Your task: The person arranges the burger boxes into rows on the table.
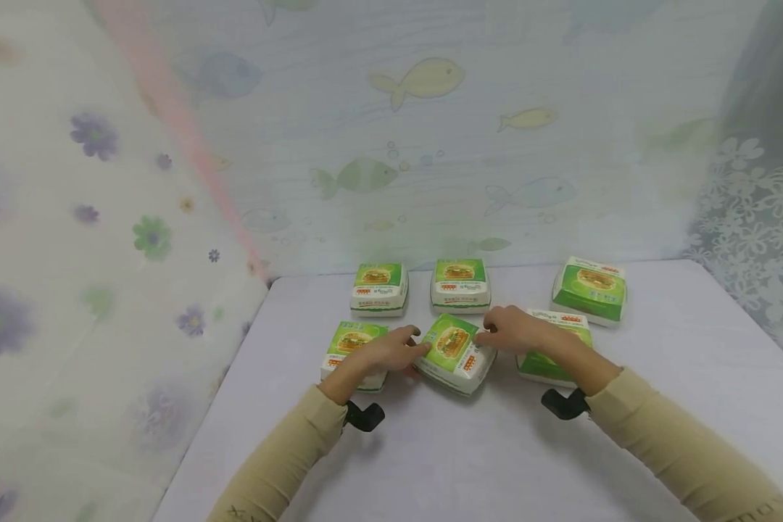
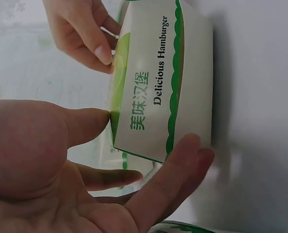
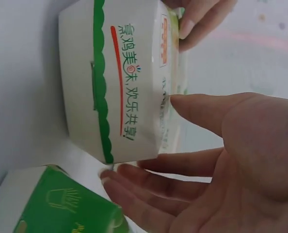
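Observation:
A white and green hamburger box [image 1: 455,353] sits turned at an angle at the front middle of the table, both hands on it. My left hand [image 1: 391,350] has its thumb on the lid's edge and its fingers along the side, close to "Delicious Hamburger" on the box wall [image 2: 158,87]. From the other side my right hand [image 1: 514,330] holds the box, thumb at the top edge and fingers bent at the lower corner. The right wrist view shows this box's side [image 3: 129,87] with a red line under green lettering. Its underside is hidden.
Close by the left hand is another hamburger box [image 1: 354,341]; one more box [image 1: 551,366] lies partly under the right forearm. Behind stand a back left box [image 1: 378,290], a back middle box [image 1: 460,286] and a back right box [image 1: 590,290], near the fish-patterned curtain [image 1: 431,145].

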